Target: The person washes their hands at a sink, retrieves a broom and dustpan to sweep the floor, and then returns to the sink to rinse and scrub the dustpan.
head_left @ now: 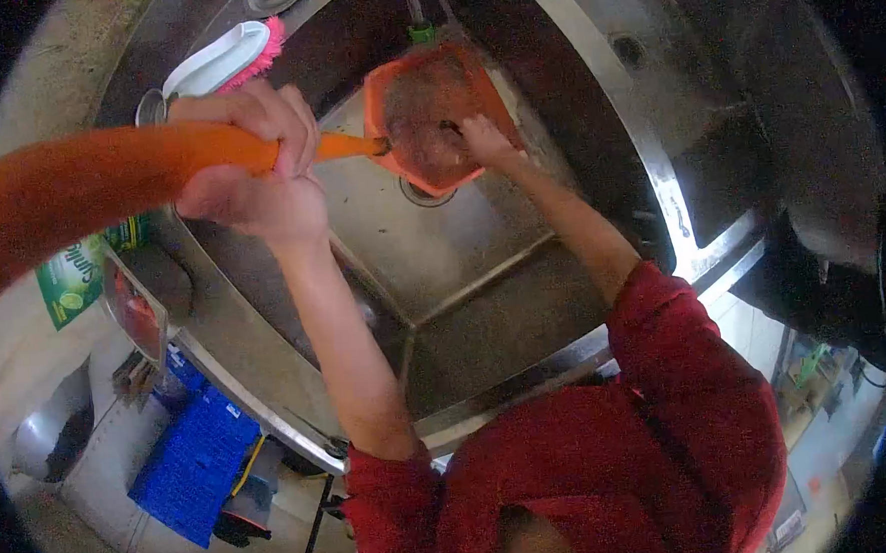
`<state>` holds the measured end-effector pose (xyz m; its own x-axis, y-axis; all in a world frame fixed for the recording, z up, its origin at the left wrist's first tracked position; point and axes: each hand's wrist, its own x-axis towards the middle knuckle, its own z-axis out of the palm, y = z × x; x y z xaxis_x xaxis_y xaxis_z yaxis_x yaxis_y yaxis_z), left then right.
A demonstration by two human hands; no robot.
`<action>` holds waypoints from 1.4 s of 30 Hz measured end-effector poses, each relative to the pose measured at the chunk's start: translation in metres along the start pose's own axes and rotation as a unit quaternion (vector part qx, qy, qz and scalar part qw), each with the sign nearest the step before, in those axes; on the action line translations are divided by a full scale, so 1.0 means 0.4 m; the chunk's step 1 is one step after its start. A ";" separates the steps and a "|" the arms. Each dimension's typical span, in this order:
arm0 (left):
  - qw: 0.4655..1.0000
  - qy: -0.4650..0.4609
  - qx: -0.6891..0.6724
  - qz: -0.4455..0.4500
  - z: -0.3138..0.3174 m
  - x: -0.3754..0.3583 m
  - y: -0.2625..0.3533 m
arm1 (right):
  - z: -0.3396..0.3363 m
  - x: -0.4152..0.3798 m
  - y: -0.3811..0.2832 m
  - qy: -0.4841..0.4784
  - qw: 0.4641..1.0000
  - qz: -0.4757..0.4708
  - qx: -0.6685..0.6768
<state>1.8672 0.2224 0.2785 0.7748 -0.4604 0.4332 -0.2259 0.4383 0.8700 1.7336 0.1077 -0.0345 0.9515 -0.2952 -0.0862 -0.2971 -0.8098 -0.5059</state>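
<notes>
My left hand (276,145) is wrapped round a long, tapering orange carrot (116,158), thick toward the left edge of the view and thin at its dark-ended tip. That tip lies in line with the near-left rim of an orange basin (381,89) standing in the sink. Over the basin's right side is my right hand (486,139), fingers curled together beside a small dark piece; what they hold, if anything, I cannot make out. Brownish, blurred contents (419,112) fill the basin.
The metal sink (487,344) surrounds the basin, with a drain (427,192) at its near edge. A green-ended tap (421,34) hangs behind. On the left ledge lies a white brush with pink bristles (221,60). A green Sunlight packet (73,281) and blue object (197,460) sit lower left.
</notes>
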 end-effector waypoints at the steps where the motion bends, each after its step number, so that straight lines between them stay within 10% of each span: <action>1: 1.000 -0.002 -0.005 0.006 -0.003 -0.002 -0.002 | -0.021 0.000 -0.034 0.003 1.000 0.001 0.002; 3: 1.000 -0.001 -0.014 0.000 -0.021 -0.003 -0.004 | -0.054 0.002 -0.088 -0.245 0.965 0.071 -0.070; 6: 1.000 0.009 -0.010 0.006 -0.018 -0.003 -0.005 | 0.035 0.009 -0.013 -0.020 0.978 0.143 0.148; 9: 1.000 -0.001 -0.021 0.015 -0.017 0.000 -0.005 | 0.003 0.002 -0.065 -0.175 0.978 0.084 -0.072; 16: 0.994 -0.067 -0.077 0.028 -0.031 0.007 -0.012 | 0.111 0.034 -0.045 -0.053 0.994 0.099 0.001; 33: 0.997 0.069 -0.007 0.045 -0.053 -0.050 -0.068 | -0.055 -0.011 -0.079 -0.265 0.958 0.093 -0.066; 42: 0.990 0.050 0.129 0.037 0.033 -0.033 0.007 | -0.001 -0.074 -0.086 -0.083 0.995 0.042 0.040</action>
<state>1.8484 0.2197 0.2784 0.8022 -0.3492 0.4843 -0.4176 0.2515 0.8731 1.7156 0.1440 -0.0144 0.9252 -0.2674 -0.2692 -0.3760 -0.7411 -0.5562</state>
